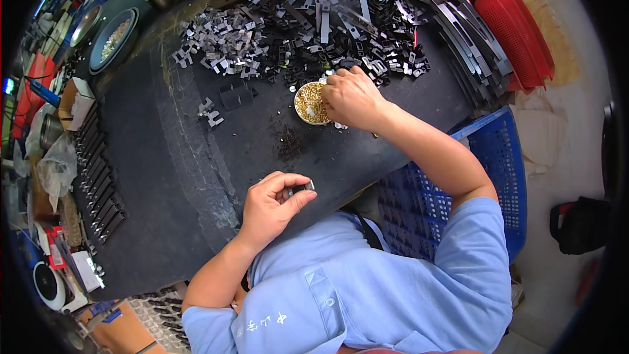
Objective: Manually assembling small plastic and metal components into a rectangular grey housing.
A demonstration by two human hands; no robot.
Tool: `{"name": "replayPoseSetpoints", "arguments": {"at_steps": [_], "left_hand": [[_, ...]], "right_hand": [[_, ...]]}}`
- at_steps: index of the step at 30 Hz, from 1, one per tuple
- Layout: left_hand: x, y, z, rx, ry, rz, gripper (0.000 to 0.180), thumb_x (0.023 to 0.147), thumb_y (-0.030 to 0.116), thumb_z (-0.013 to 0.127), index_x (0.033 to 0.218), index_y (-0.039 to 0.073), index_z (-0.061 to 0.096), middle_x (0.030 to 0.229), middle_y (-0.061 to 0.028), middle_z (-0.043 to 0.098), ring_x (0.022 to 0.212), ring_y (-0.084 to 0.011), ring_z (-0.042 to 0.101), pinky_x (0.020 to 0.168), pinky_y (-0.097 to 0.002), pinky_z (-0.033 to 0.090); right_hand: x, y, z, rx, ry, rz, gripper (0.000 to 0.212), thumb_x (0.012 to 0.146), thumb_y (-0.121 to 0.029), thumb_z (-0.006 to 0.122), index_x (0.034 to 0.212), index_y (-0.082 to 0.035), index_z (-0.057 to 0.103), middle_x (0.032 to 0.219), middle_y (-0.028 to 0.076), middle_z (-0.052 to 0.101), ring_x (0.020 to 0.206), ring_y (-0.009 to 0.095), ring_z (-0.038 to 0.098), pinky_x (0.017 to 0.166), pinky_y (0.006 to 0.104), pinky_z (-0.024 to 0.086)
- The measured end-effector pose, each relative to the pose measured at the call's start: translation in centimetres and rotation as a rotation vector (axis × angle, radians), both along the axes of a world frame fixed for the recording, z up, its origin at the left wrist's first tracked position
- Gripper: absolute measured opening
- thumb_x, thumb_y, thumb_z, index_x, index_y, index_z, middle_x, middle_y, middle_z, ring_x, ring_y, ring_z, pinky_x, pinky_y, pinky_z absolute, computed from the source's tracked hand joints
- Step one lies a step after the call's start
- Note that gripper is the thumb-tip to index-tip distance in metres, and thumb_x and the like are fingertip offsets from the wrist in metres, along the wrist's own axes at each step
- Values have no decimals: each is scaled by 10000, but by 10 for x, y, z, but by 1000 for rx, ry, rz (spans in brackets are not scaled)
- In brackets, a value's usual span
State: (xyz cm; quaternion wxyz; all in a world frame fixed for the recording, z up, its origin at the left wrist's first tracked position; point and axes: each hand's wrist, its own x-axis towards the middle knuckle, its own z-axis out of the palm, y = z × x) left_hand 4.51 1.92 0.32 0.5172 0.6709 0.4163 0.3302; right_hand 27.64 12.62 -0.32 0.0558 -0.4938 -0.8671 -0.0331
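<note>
My left hand (270, 204) is closed near the table's front edge, pinching a small dark metal part (303, 187) between thumb and fingers. Farther off to the right, my right hand (354, 98) reaches over the rim of a round white dish (298, 113) full of small brass-coloured pieces (310, 101). Its fingers are bunched together at the dish; whatever they pinch is hidden. Just left of the dish lies a dark rectangular part (236, 96), with a few silver clips (210, 113) beside it. Between my hands is a scatter of tiny dark bits (289, 143), perhaps screws.
Heaps of silver clips (223, 40) and black metal parts (327, 26) cover the table's far side. Long metal strips (468, 33) and red baskets (514, 33) stand at the right, above a blue crate (511, 170). A row of black parts (98, 177) lines the left edge.
</note>
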Motion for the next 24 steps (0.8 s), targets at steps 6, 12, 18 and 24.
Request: {"name": "replayPoseSetpoints", "arguments": {"at_steps": [6, 12, 18, 24], "left_hand": [[5, 4, -9, -602, -565, 126, 242, 878, 49, 586, 1109, -17, 568, 824, -84, 635, 688, -120, 627, 579, -223, 538], [8, 7, -17, -764, -845, 208, 240, 884, 58, 571, 1115, -7, 566, 919, -97, 652, 748, -145, 653, 643, -242, 563], [9, 5, -20, -795, -896, 222, 253, 851, 34, 614, 1094, -2, 554, 899, -104, 657, 767, -161, 657, 682, -265, 563], [6, 6, -24, -879, -1014, 150, 179, 873, 64, 588, 1046, 18, 585, 916, -95, 654, 737, -144, 657, 635, -250, 574]], "right_hand": [[1, -9, 12, -100, 408, 13, 65, 641, -135, 643, 669, -79, 624, 730, 55, 608, 767, 238, 586, 680, 369, 444], [-42, -57, 42, -198, 581, 271, 90, 662, -119, 670, 733, -85, 627, 715, 38, 559, 732, 228, 557, 674, 347, 434], [-44, -57, 42, 42, 372, 397, 95, 676, -172, 682, 707, -113, 613, 692, 6, 506, 705, 180, 506, 652, 311, 382], [-44, -58, 31, -26, 558, 366, 118, 675, -154, 701, 737, -90, 624, 731, 21, 542, 728, 197, 523, 659, 313, 405]]}}
